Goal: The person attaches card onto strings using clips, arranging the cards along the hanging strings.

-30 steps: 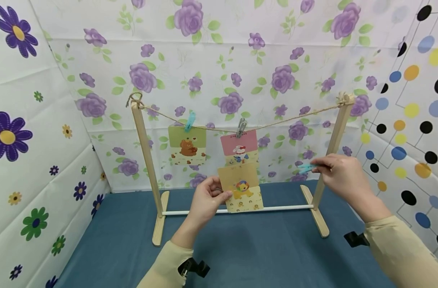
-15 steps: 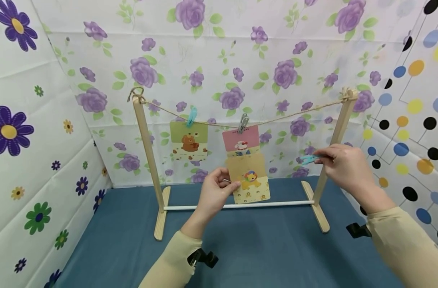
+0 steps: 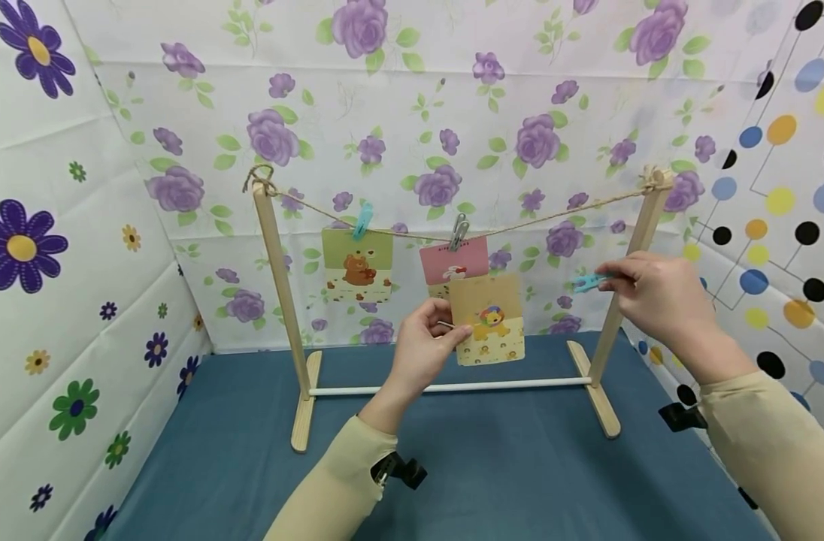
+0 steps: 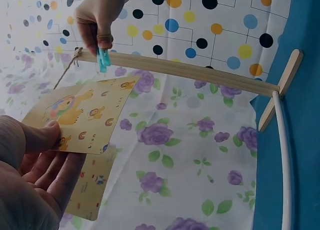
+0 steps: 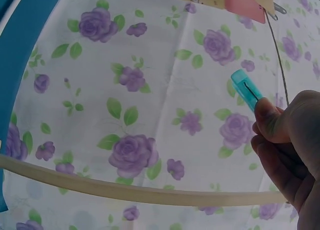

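Note:
My left hand pinches the lower left edge of a yellow lion card, thumb in front and fingers behind. The card is upright, below the twine, and overlaps part of a pink rabbit card behind it. A grey metal clip fastens the pink card to the twine. Further left, a blue clothespin holds a green bear card. Near the right post, my right hand pinches a light blue clothespin between thumb and fingers, its free end pointing left.
The twine is tied between a left wooden post and a right wooden post. A white rod joins their feet just above the blue cloth. Flowered fabric hangs behind, with dotted fabric at the right.
My left hand has carried the lion card up and to the right, covering more of the rabbit card. My right hand, with the clothespin, has risen slightly. The hung cards stay on the twine.

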Motion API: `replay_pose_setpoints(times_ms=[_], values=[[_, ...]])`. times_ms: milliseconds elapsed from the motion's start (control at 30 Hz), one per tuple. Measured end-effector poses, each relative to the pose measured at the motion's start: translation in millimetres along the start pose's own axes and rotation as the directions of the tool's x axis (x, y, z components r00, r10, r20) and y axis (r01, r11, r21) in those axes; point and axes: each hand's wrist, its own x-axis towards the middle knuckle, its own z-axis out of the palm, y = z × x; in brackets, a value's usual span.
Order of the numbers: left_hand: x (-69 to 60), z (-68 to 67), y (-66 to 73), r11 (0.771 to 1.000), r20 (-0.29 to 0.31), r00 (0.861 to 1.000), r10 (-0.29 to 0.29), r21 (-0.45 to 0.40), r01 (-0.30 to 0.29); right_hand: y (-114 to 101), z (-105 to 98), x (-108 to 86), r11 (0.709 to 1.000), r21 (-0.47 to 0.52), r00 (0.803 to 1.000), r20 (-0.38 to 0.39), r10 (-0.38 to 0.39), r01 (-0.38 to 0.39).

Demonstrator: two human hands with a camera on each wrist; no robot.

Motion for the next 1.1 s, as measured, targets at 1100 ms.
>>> replay_pose_setpoints(times_ms=[1100], values=[[41.0, 42.3, 14.2, 0.995, -0.036, 0.999, 0.039, 0.096, -0.035, 2.9, -36.0, 37.0, 0.997, -0.059, 0.996, -0.069, -0.049, 0.045]])
